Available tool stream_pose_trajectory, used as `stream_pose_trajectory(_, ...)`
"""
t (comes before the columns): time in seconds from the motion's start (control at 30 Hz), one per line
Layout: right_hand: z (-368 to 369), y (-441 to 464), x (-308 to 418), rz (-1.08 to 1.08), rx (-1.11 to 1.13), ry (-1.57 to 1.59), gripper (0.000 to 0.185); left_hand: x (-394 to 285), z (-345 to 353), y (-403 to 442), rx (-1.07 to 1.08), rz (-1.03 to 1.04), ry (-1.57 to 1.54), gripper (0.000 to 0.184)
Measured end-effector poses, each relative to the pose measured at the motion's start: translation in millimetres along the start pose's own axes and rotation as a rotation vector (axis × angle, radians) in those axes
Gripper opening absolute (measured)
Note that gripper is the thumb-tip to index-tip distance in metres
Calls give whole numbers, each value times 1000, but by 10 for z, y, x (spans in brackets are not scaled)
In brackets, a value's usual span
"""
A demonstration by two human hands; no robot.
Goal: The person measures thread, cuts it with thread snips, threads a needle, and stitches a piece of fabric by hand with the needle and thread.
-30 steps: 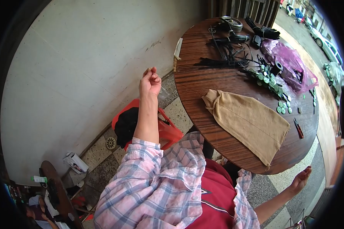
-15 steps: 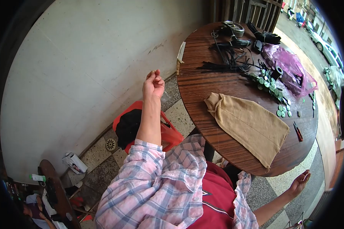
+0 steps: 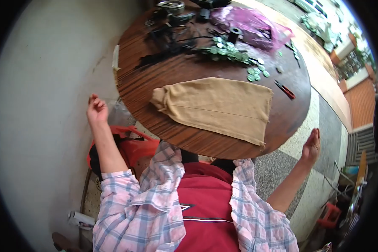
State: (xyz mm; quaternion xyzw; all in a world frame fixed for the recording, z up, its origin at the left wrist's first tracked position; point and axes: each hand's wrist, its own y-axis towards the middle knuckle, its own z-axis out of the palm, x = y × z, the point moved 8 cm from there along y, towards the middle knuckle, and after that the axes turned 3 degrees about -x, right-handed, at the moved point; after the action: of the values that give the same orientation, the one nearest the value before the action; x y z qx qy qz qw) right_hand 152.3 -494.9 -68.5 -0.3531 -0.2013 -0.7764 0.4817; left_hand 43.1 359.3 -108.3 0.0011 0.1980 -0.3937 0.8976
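My left hand (image 3: 98,110) is raised off the table's left edge, near the wall, fingers curled in and nothing visible in them. Off the right edge, my right hand (image 3: 311,147) has its fingers pressed together; I see no object in it. Neither hand touches the table (image 3: 138,90). Between them a tan cloth sleeve (image 3: 218,107) lies flat on the tabletop, its gathered cuff toward the left. Red-handled snips (image 3: 285,90) rest to the right of the cloth. Behind it are several green-and-white discs (image 3: 254,74), some loose and some bunched with black strands.
A pink plastic bag (image 3: 250,25) lies at the back, beside a dark spool (image 3: 235,33). Black cords (image 3: 168,42) and a round metal tin (image 3: 171,6) are at the back left. A red bag (image 3: 140,147) is below my left forearm. The wall (image 3: 50,84) borders the left side.
The view has swung right, so the table and cloth sit further left and higher in it. Both hands stay apart from the table; the cloth lies as before.
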Motion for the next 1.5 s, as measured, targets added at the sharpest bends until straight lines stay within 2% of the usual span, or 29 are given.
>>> stream_pose_trajectory(0.07,68,-84,34,-33,-33,-8,14,-1,-26,48,-26,-21,0,11)
stream_pose_trajectory(0.27,140,-141,71,-30,123,11,14,42,17,49,-33,-34,-8,10)
stream_pose_trajectory(0.33,-30,-58,69,-48,46,30,18,79,56,11,-22,-44,-5,9)
stream_pose_trajectory(0.5,-175,92,20,52,93,156,23,150,219,-99,-27,-8,37,8)
stream_pose_trajectory(0.6,-188,98,47,25,12,160,23,200,234,-130,-51,0,43,7)
stream_pose_trajectory(0.73,121,2,56,135,257,143,17,239,260,-133,-55,-3,51,7)
stream_pose_trajectory(0.87,18,26,107,-16,177,113,15,277,244,-142,-68,-16,34,6)
stream_pose_trajectory(0.97,74,8,89,21,228,201,13,263,226,-137,-95,-17,31,6)
stream_pose_trajectory(1.07,218,-91,100,30,279,182,10,203,144,-38,-18,-21,1,7)
stream_pose_trajectory(1.27,357,-271,81,8,94,216,19,155,-11,85,-72,-70,-30,10)
stream_pose_trajectory(1.33,302,-290,103,-24,-19,181,21,137,-27,137,-31,-89,-17,10)
stream_pose_trajectory(1.5,206,-288,113,-34,-42,133,14,174,37,107,-30,-89,-9,10)
